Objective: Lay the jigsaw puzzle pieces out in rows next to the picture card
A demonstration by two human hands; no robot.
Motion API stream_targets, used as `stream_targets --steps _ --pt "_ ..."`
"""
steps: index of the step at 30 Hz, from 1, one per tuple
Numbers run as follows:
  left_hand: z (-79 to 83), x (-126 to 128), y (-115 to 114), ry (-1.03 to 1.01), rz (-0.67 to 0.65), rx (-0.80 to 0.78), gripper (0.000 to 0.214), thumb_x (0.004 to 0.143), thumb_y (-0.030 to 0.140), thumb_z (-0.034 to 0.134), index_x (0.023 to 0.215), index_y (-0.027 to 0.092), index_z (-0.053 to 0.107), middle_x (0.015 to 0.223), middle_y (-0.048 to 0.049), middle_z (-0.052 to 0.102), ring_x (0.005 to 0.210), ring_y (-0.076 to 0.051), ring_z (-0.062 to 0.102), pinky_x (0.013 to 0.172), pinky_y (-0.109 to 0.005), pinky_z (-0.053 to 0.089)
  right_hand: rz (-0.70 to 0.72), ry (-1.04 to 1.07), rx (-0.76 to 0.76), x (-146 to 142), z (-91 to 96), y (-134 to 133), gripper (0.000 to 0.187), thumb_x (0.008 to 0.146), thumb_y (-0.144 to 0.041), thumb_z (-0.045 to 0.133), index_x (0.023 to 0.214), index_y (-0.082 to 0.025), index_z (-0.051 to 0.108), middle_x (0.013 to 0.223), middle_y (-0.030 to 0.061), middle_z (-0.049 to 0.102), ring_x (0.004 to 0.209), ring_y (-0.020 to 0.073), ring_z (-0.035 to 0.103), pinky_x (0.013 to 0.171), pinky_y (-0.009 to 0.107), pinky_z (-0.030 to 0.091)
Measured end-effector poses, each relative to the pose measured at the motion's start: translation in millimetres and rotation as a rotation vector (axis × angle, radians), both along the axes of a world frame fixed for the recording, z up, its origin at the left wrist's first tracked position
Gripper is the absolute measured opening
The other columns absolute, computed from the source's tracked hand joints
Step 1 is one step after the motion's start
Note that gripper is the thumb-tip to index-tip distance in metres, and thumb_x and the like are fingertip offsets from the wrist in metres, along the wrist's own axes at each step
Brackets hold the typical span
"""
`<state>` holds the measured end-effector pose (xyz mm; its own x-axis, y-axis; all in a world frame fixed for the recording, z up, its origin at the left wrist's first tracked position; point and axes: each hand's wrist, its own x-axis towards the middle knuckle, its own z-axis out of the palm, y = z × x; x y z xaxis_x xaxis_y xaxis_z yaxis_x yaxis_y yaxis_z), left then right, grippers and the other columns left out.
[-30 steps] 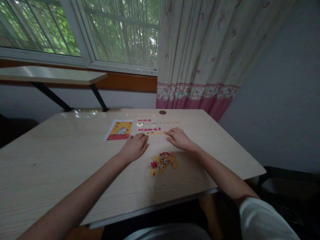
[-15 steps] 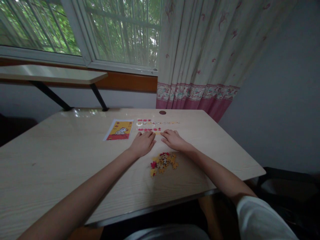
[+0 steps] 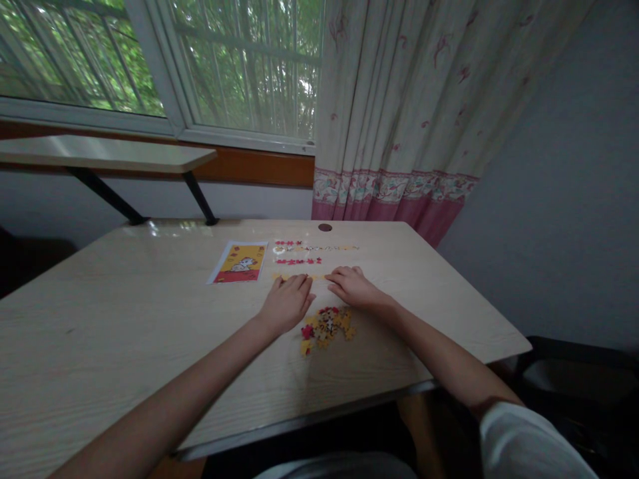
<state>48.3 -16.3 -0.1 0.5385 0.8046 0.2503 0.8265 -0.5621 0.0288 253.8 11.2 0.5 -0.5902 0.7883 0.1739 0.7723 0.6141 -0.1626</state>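
Note:
My left hand [image 3: 287, 303] lies palm down on the wooden table [image 3: 124, 319], its fingers stretched onto a yellow strip of joined puzzle pieces [image 3: 294, 275]. My right hand [image 3: 352, 287] rests flat at the strip's right end, fingers extended. Just in front of both hands sits a small heap of loose puzzle pieces [image 3: 327, 326], red and yellow. Beyond the hands lie two more assembled rows of pieces [image 3: 304, 249], red and pale. A printed reference picture [image 3: 239, 261], yellow and red with a white animal, lies to the left of the rows.
A round cable hole [image 3: 325, 227] marks the table's far edge. A narrow shelf on black brackets [image 3: 104, 154] stands below the window at the left. A flowered curtain [image 3: 394, 113] hangs behind the table. The near table edge [image 3: 319, 416] runs close to my body.
The yellow strip has slid toward me, away from the red row, under both hands. My hands came closer together and drew back toward the loose heap.

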Motion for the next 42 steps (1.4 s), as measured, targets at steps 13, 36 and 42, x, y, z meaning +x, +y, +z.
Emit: stream_targets --steps 13,36,42 --pt "1.1 -32 -2 0.007 0.148 0.005 0.040 0.090 0.037 0.034 0.120 0.013 0.046 0.125 -0.0165 0.049 0.115 -0.031 0.043 0.088 -0.050 0.034 0.012 0.077 -0.043 52 16.5 18 0.027 0.087 -0.024 0.046 0.107 -0.016 0.062 0.101 0.0093 0.061 0.096 0.0171 0.053 0.088 0.031 0.038" --pt "4.9 -17 -18 0.080 0.207 -0.099 0.048 0.090 0.038 0.034 0.124 0.004 0.043 0.131 -0.0221 0.043 0.121 -0.033 0.038 0.095 -0.050 0.034 0.013 -0.041 -0.017 43 9.5 14 0.031 0.089 -0.028 0.043 0.114 -0.019 0.059 0.104 0.0098 0.061 0.097 0.0194 0.053 0.085 0.032 0.038" --pt "0.8 -18 -16 0.069 0.226 -0.061 0.050 0.090 0.039 0.034 0.125 0.005 0.042 0.131 -0.0207 0.044 0.121 -0.033 0.038 0.095 -0.051 0.033 0.040 0.006 -0.002 42 14.5 11 0.031 0.087 -0.032 0.047 0.111 -0.018 0.061 0.101 0.0093 0.061 0.094 0.0186 0.054 0.083 0.031 0.039"
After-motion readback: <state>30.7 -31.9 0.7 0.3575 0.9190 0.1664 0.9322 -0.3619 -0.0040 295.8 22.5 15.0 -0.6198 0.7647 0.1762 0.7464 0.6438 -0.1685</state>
